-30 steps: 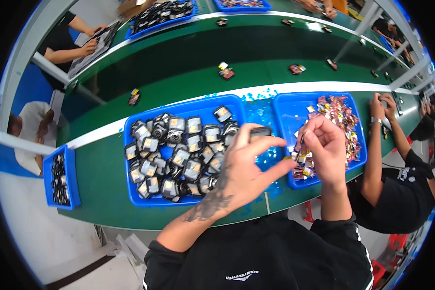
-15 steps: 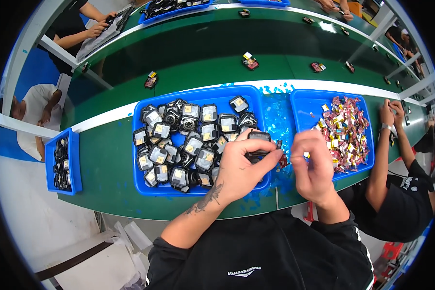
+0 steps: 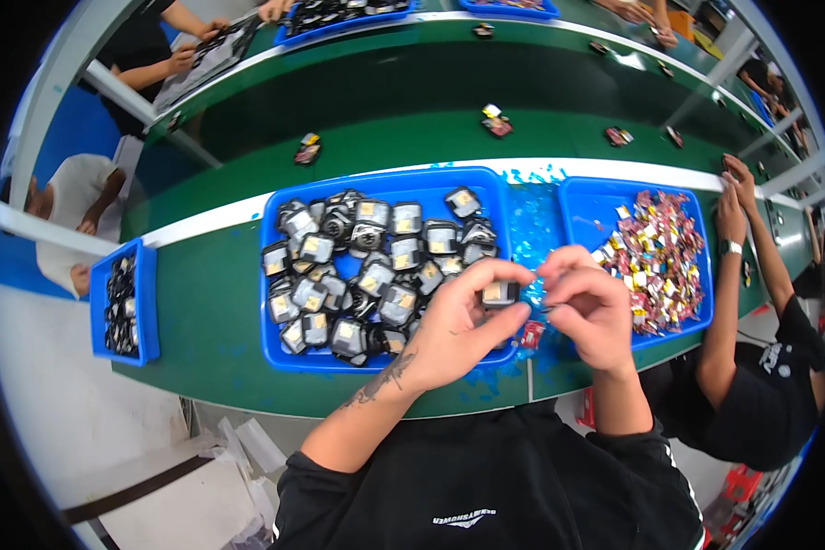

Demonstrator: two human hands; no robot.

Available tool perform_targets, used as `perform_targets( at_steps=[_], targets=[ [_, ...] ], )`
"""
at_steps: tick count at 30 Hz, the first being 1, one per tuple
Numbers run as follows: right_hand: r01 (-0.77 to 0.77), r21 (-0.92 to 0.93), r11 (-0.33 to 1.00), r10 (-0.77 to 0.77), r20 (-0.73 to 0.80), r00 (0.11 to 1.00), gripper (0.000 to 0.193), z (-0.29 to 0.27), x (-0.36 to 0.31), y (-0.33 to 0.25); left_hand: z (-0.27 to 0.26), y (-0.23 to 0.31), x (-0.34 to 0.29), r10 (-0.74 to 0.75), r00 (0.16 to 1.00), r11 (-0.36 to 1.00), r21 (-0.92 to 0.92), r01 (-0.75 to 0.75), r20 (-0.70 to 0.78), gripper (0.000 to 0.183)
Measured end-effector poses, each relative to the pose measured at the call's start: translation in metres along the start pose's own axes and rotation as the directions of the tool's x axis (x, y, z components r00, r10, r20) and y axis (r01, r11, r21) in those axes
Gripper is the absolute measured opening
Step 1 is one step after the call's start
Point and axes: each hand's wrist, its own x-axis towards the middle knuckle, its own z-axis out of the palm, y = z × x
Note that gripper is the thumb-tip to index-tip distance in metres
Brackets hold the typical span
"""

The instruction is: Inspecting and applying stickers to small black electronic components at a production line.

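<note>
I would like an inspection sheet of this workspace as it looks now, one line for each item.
Surface: green bench with a white strip along its far edge.
Job's things: small dark part pinched between both hands; large blue tray holding many similar dark parts.
Clutter: second blue tray of small red and mixed-colour packets; small blue bin at the left end; a few loose pieces on the far green belt.
Hands: left hand and right hand both closed on the part.
Cables: nothing seen.
Surroundings: another worker's arm at the right; more people at the far bench.
</note>
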Motion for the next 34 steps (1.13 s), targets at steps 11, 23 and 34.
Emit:
perform_targets(
  at_steps=[11,23,34],
  targets=[
    [-0.07,-0.291,0.954,0.11,0.121,0.987,0.01,0.016,0.003,-0.009,-0.01,0.032,-0.017,0.132,0.991,0.783,0.612,-0.111,0.011,0.049],
    [-0.193,0.125,0.973,0.207,-0.114,0.972,0.014,0.043,-0.007,-0.004,-0.013,-0.014,-0.022,0.24,0.924,0.964,-0.037,-0.262,-0.299,0.034],
    [-0.121,-0.534,0.837,0.106,-0.058,0.993,0.024,0.05,0.01,-0.038,-0.01,-0.016,-0.031,0.164,0.968,0.986,0.008,-0.166,-0.189,0.039]
  ],
)
